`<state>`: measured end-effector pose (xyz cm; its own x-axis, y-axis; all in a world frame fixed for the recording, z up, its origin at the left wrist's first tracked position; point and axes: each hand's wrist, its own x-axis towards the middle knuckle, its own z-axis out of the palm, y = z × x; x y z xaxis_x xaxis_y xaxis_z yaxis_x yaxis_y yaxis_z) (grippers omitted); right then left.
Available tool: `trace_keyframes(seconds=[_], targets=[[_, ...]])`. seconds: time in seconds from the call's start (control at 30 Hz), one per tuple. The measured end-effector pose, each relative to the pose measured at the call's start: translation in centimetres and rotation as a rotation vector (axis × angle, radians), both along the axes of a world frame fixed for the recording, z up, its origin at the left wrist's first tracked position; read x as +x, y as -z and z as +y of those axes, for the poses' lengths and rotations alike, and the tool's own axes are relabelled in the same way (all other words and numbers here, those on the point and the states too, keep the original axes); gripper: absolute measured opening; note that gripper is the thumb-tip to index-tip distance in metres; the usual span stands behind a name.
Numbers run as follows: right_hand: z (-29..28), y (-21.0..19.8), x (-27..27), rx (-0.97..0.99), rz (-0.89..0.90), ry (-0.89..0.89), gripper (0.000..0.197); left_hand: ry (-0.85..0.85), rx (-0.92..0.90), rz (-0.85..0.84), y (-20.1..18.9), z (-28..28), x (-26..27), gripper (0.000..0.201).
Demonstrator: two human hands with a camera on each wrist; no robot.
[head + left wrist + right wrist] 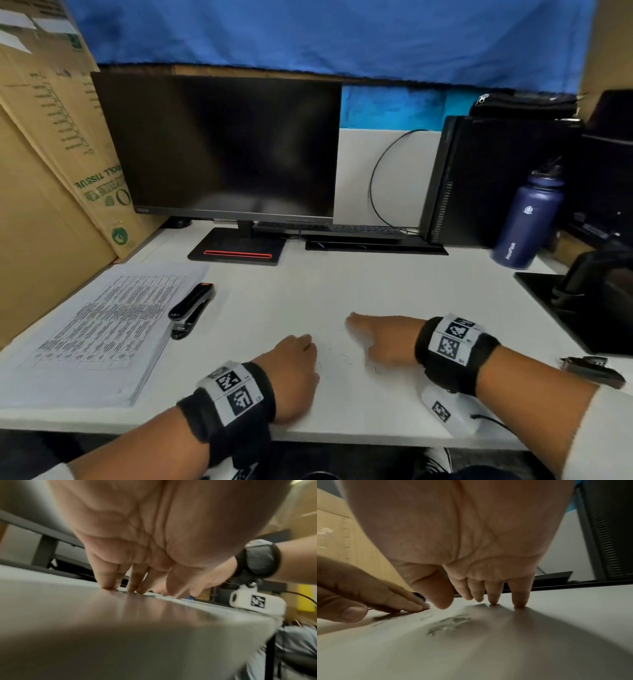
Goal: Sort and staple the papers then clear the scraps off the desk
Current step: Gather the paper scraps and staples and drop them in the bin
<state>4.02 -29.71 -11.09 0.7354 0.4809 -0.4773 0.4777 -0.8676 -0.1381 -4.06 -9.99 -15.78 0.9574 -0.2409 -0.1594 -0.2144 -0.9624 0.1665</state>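
Observation:
A stack of printed papers (102, 329) lies flat at the desk's left, with a black stapler (191, 310) beside its right edge. Thin metal staple scraps (334, 358) are scattered on the white desk (376, 284) between my hands; they appear blurred (452, 623) in the right wrist view. My left hand (298, 359) rests palm down, its straight fingertips (132, 586) touching the desk just left of the scraps. My right hand (373, 339) stands on its fingertips (519, 604) to the right of them, thumb (443, 601) hanging free. Neither hand holds anything.
A dark monitor (226, 147) and keyboard (329, 229) stand at the back, a PC tower (496, 181) and blue bottle (527, 222) at back right. A cardboard box (58, 164) walls the left. A black stand (575, 308) and a small dark tool (592, 368) lie right.

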Motion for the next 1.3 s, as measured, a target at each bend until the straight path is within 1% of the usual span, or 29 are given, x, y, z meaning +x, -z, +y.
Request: trace_keyframes(seconds=[0.07, 0.13, 0.17, 0.27, 0.33, 0.37, 0.4, 0.43, 0.47, 0.5, 0.53, 0.57, 0.63, 0.67, 0.73, 0.8, 0.83, 0.87, 0.9, 0.93, 0.97, 1.0, 1.03, 1.07, 1.1, 1.13, 1.2, 1.27, 1.3], targets=[[0.4, 0.5, -0.7, -0.004, 0.016, -0.103, 0.074, 0.096, 0.009, -0.091, 0.5, 0.3, -1.1, 0.025], [-0.1, 0.8, -1.5, 0.000, 0.026, -0.165, 0.072, 0.176, -0.060, -0.150, 1.0, 1.2, -2.1, 0.019], [-0.6, 0.9, -1.8, 0.015, 0.036, -0.178, 0.070, 0.182, -0.113, -0.152, 1.0, 1.9, -2.4, 0.020], [-2.7, 0.0, -2.5, 0.087, 0.096, -0.164, 0.058, 0.132, -0.235, -0.158, 0.4, 4.1, -2.9, 0.025], [-3.9, -0.3, -2.0, 0.159, 0.092, -0.087, 0.054, 0.063, -0.241, -0.136, 0.0, 5.3, -2.4, 0.028], [-4.4, -0.3, -1.6, 0.169, 0.067, -0.047, 0.056, 0.014, -0.233, -0.109, -0.2, 5.6, -2.1, 0.028], [-4.7, -0.2, -1.3, 0.161, 0.045, -0.015, 0.060, -0.050, -0.222, -0.049, -0.4, 5.5, -1.9, 0.032], [-4.8, -0.1, -1.1, 0.144, 0.031, -0.001, 0.064, -0.111, -0.198, 0.029, -0.5, 5.1, -1.7, 0.041], [-4.7, 0.1, -0.9, 0.127, 0.025, 0.000, 0.066, -0.145, -0.162, 0.096, -0.5, 4.4, -1.6, 0.056], [-4.4, 0.3, -0.8, 0.115, 0.024, -0.018, 0.067, -0.144, -0.106, 0.143, -0.3, 3.5, -1.7, 0.073], [-3.9, 0.6, -0.9, 0.106, 0.031, -0.047, 0.069, -0.110, -0.040, 0.156, -0.2, 2.5, -1.9, 0.084], [-3.3, 0.9, -1.2, 0.100, 0.043, -0.079, 0.071, -0.055, -0.001, 0.149, 0.0, 1.5, -2.3, 0.088], [-2.4, 1.3, -2.1, 0.092, 0.068, -0.133, 0.073, 0.023, -0.001, 0.140, 0.2, 0.2, -3.2, 0.084], [-2.1, 1.5, -2.6, 0.078, 0.074, -0.169, 0.073, 0.036, -0.039, 0.142, 0.2, 0.0, -3.6, 0.081], [-2.1, 1.7, -3.9, 0.063, 0.074, -0.240, 0.071, 0.002, -0.199, 0.089, 0.5, 0.3, -4.2, 0.073], [-2.9, 1.6, -4.9, 0.106, 0.107, -0.241, 0.066, -0.058, -0.389, -0.101, 0.6, 1.0, -5.2, 0.064], [-3.6, 1.4, -5.2, 0.155, 0.135, -0.209, 0.063, -0.096, -0.499, -0.219, 0.5, 1.2, -6.0, 0.056], [-4.3, 1.4, -5.2, 0.215, 0.152, -0.158, 0.062, -0.150, -0.627, -0.296, 0.4, 1.3, -6.7, 0.042], [-5.0, 1.3, -5.0, 0.273, 0.144, -0.098, 0.061, -0.214, -0.808, -0.296, 0.2, 1.4, -7.4, 0.027], [-5.7, 1.5, -4.7, 0.313, 0.110, -0.036, 0.062, -0.285, -1.026, -0.186, 0.0, 1.3, -8.0, 0.016], [-6.2, 1.6, -4.5, 0.321, 0.068, 0.016, 0.064, -0.324, -1.230, 0.005, 0.1, 1.0, -8.5, 0.016], [-6.4, 1.9, -4.4, 0.300, 0.036, 0.055, 0.067, -0.337, -1.386, 0.237, 0.5, 0.6, -8.9, 0.021], [-6.3, 2.4, -4.4, 0.268, 0.029, 0.076, 0.072, -0.343, -1.475, 0.466, 1.0, 0.0, -9.2, 0.024], [-6.0, 2.9, -4.7, 0.236, 0.032, 0.074, 0.076, -0.351, -1.506, 0.662, 1.8, -0.6, -9.3, 0.025], [-5.6, 3.5, -5.1, 0.206, 0.030, 0.047, 0.080, -0.378, -1.533, 0.802, 2.8, -1.3, -9.2, 0.025], [-5.1, 4.1, -5.6, 0.182, 0.018, 0.009, 0.083, -0.442, -1.564, 0.901, 4.0, -2.0, -8.9, 0.029], [-4.3, 4.8, -6.7, 0.176, -0.008, -0.052, 0.087, -0.639, -1.703, 1.017, 6.7, -3.3, -8.1, 0.043], [-3.6, 5.0, -7.8, 0.212, -0.028, -0.067, 0.089, -0.813, -1.835, 1.058, 8.1, -5.0, -7.3, 0.055], [-3.2, 5.0, -8.2, 0.231, -0.039, -0.059, 0.091, -0.867, -1.897, 1.041, 8.4, -5.9, -7.1, 0.059]])
